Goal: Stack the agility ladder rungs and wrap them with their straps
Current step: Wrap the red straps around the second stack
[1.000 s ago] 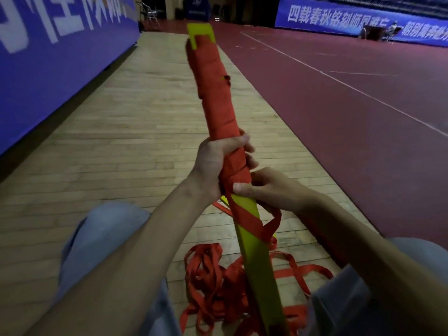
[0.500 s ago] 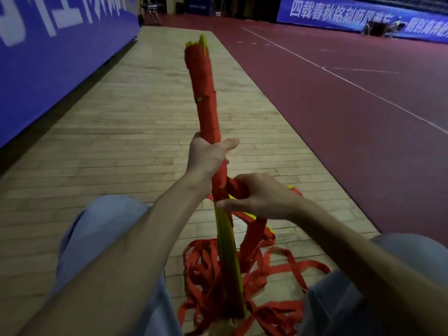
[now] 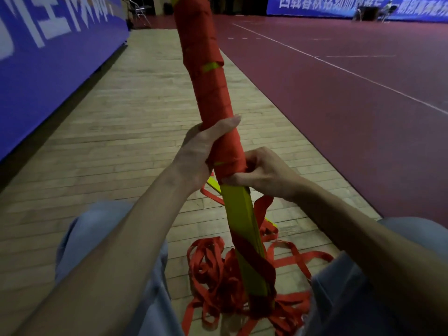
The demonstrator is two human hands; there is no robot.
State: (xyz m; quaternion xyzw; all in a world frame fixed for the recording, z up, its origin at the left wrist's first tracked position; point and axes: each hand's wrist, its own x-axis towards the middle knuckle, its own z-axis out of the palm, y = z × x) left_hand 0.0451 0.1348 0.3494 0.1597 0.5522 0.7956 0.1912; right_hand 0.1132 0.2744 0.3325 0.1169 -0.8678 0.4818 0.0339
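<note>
**Another turn laid, wrap edge creeping down the rung stack**

My left hand [image 3: 201, 151] is clenched round the rung stack [image 3: 238, 214] over the red wrapping, thumb lying across the face of the stack. Just below it on the stack, my right hand [image 3: 264, 170] curls in from the right side. Its thumb pins the strap [image 3: 261, 209] against the lower edge of the wrapped section [image 3: 206, 76], and the fingers hold the strap behind the stack.

Half a second ago the stack stood edge-on to me and the right hand was drawing the strap across its front. Now the broad yellow face is turned toward me and the red has closed in tight under the left hand. I judge that one more turn has gone on.

Below the hands the stack is bare yellow, down to a single slanting red band near its foot. I would say the winding is a little past halfway. The loose strap pile [image 3: 213, 275] lies tangled around the foot of the stack, so there is plenty left to feed.

The wooden floor [image 3: 121, 117] lies under and to the left of the stack, with the blue banner [image 3: 48, 57] further left. The red court [image 3: 339, 105] lies to its right.
</note>
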